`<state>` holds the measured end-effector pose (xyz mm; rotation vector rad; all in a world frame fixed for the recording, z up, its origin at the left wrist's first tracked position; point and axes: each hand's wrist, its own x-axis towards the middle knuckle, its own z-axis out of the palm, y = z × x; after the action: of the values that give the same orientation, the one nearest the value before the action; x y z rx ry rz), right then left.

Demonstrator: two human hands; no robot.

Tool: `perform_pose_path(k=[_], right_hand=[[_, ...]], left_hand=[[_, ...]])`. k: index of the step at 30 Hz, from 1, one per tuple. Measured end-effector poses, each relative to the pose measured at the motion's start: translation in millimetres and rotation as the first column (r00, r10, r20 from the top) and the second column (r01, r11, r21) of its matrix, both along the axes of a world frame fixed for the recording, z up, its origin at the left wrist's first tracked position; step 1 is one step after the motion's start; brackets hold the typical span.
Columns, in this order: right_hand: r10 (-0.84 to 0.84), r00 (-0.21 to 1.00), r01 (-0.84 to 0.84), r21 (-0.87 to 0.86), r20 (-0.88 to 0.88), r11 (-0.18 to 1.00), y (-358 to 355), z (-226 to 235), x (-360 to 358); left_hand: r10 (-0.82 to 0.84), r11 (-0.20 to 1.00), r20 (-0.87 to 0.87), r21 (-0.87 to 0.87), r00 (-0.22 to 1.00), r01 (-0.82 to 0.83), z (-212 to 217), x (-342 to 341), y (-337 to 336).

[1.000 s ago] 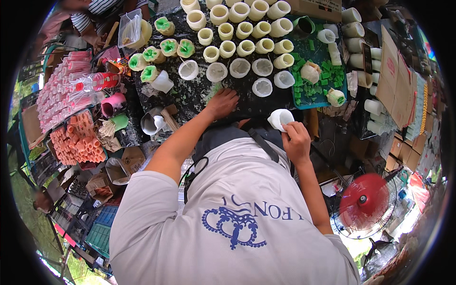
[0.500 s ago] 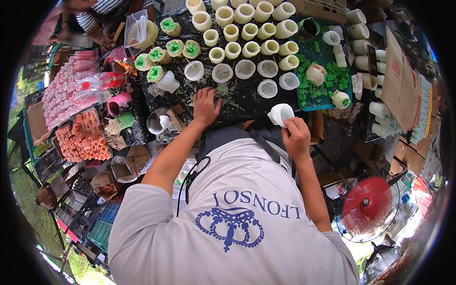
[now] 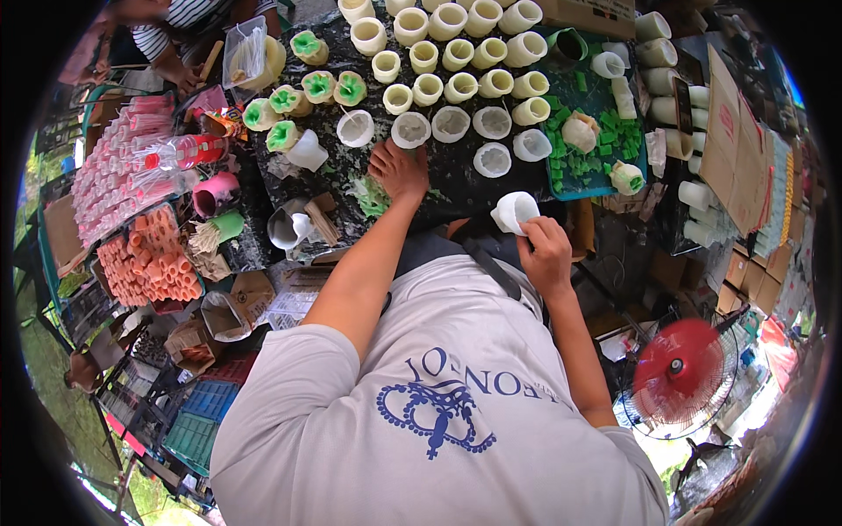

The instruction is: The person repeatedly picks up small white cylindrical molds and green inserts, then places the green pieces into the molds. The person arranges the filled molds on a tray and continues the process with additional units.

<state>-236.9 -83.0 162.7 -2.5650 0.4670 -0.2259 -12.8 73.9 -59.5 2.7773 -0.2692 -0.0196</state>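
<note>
My left hand (image 3: 400, 174), fingers spread, has moved up the flat black table (image 3: 458, 188), upper centre; right of centre, my right hand (image 3: 545, 254) still pinches a hollow white waxy cup (image 3: 513, 212).

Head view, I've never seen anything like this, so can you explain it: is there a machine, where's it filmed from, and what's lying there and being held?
There's no robot here, just a person's two bare hands. A wide fisheye camera worn on the person's head looks down, which bends straight edges near the rim. The right hand holds a white cup just off the near edge of the black table. The left hand is down at the tabletop, near other white cups. Farther back stand rows of pale yellow cups, with green-topped pieces to the left. On the right, a teal tray holds green chunks.
</note>
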Motion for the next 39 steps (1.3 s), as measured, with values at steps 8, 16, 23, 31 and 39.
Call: perform_pose_path(k=[8,16,23,31,39], right_hand=[[0.007,1.0,-0.007,-0.001,0.01,1.0,-0.3,-0.6,5.0],[-0.033,0.999,0.034,-0.015,0.032,0.999,-1.2,0.2,1.2],[-0.038,0.999,0.038,-0.003,0.033,0.999,2.3,-3.6,1.8],[-0.022,0.999,0.024,-0.034,0.033,0.999,1.2,-4.2,1.5],[-0.029,0.998,0.031,-0.051,0.05,0.998,-2.0,-2.5,4.3]], left_hand=[[-0.204,0.979,0.013,0.028,0.979,0.203,-4.7,4.8,31.2],[0.021,0.999,0.06,0.04,0.998,-0.024,-1.4,19.8,72.1],[-0.051,0.994,0.07,-0.097,0.996,0.058,18.8,-17.9,24.8],[-0.061,0.998,0.091,0.036,0.994,0.058,-12.5,-9.9,19.6],[0.007,0.994,0.15,0.11,0.989,-0.024,-4.2,29.9,79.1]])
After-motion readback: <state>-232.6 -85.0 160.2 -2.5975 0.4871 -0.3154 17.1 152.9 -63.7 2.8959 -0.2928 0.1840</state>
